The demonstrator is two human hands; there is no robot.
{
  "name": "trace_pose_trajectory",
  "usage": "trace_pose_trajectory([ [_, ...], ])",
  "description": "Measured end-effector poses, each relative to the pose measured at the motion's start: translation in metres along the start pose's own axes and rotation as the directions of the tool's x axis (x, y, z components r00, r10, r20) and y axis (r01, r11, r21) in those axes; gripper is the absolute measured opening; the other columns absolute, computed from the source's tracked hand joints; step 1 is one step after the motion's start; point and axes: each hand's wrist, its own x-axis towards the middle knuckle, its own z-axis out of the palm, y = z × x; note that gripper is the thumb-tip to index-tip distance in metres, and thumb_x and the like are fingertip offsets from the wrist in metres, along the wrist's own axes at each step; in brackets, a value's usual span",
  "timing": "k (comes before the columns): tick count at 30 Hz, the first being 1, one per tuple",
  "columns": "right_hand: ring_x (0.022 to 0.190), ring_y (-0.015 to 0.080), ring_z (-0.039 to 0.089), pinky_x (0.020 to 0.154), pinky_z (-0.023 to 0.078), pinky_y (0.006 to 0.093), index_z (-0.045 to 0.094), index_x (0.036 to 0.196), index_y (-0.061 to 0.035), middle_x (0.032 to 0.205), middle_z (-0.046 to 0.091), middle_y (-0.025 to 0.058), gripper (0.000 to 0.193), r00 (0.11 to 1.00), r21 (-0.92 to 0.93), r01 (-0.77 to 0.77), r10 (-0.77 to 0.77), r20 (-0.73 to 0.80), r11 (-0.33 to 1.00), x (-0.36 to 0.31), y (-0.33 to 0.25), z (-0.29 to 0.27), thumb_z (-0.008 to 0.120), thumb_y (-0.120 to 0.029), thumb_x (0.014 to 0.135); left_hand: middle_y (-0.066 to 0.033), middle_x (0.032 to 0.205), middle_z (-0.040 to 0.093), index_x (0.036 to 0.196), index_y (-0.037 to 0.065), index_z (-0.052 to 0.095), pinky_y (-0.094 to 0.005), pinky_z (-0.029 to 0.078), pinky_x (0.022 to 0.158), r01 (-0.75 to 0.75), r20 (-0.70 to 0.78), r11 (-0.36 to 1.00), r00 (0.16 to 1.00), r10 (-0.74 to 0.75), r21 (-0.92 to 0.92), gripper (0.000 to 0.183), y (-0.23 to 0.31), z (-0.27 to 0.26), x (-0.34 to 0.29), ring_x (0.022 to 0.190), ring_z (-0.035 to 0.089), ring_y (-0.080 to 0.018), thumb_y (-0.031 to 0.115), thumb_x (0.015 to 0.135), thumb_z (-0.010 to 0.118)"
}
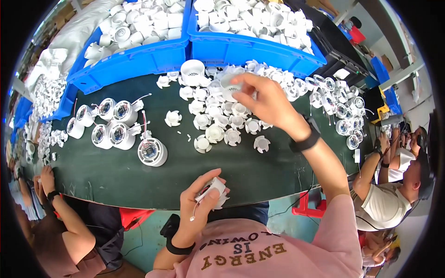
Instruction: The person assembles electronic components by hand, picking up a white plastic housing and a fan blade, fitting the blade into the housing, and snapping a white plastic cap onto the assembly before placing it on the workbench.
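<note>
My left hand (pixel 200 202) is wrapped round a small white round part (pixel 214 186) near the table's front edge. A thin wire with a white plug hangs from that part, and a vaned white piece shows beneath it. Over the heap, the thumb and forefinger of my right hand (pixel 267 99) pinch the rim of a white cup-shaped housing (pixel 229 88), slightly blurred. A similar white housing (pixel 192 72) stands upright to its left. Loose vaned white pieces (pixel 214 133) are spread below and around my right hand.
Two blue bins (pixel 257 54) full of white housings line the far side. On the left stand several white units with circuit boards and wires (pixel 152 152). Small wired motors (pixel 342 111) are piled at right on the dark green table (pixel 185 160). Other people sit on both sides.
</note>
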Motion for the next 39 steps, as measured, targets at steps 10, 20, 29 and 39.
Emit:
trace_pose_trajectory([
  [10, 0.083, 0.0297, 0.066, 0.074, 0.052, 0.0406, 0.070, 0.094, -0.0084, 0.087, 0.068, 0.0126, 0.023, 0.864, -0.511, -0.254, -0.045, -0.502, 0.821, 0.126, 0.103, -0.063, 0.063, -0.025, 0.080, -0.0099, 0.086, 0.062, 0.125, -0.003, 0.048, -0.0221, 0.040, 0.047, -0.067, -0.178, 0.995, 0.981, 0.080, 0.075, 0.061, 0.002, -0.017, -0.009, 0.059, 0.054, -0.0126, 0.049, 0.098, 0.033],
  [20, 0.088, 0.0213, 0.067, 0.073, 0.049, 0.0322, 0.073, 0.091, -0.0168, 0.090, 0.072, 0.0042, 0.031, 0.794, -0.371, -0.602, 0.482, -0.370, 0.707, 0.157, 0.103, -0.074, 0.071, -0.043, 0.074, -0.0113, 0.094, 0.062, 0.109, 0.002, 0.046, -0.0264, 0.051, 0.061, 0.020, 0.040, 0.998, 0.999, -0.018, -0.063, 0.027, 0.011, -0.002, -0.015, 0.073, 0.061, -0.0156, 0.023, 0.092, 0.045],
  [29, 0.069, 0.0128, 0.063, 0.052, 0.043, 0.0225, 0.059, 0.110, -0.0006, 0.079, 0.063, 0.0054, 0.033, 0.951, 0.816, -0.294, 0.241, 0.196, 0.497, -0.040, -0.004, -0.047, 0.060, -0.028, 0.093, -0.0101, 0.084, 0.062, 0.105, -0.004, 0.055, -0.0252, 0.048, 0.063, -0.127, 0.009, 0.980, 0.992, 0.127, 0.156, 0.056, 0.013, -0.004, 0.002, 0.072, 0.061, -0.0149, 0.049, 0.090, 0.043],
  [39, 0.108, 0.0203, 0.052, 0.092, 0.044, 0.0341, 0.036, 0.133, 0.0013, 0.125, 0.040, 0.0147, 0.061, 0.988, 0.786, -0.135, 0.137, 0.064, 0.604, -0.156, -0.062, 0.037, 0.068, -0.011, 0.083, -0.0122, 0.081, 0.059, 0.102, -0.003, 0.055, -0.0286, 0.044, 0.062, -0.386, 0.018, 0.841, 0.912, 0.410, 0.380, 0.031, 0.006, 0.028, 0.028, 0.068, 0.055, -0.0173, 0.023, 0.097, 0.040],
])
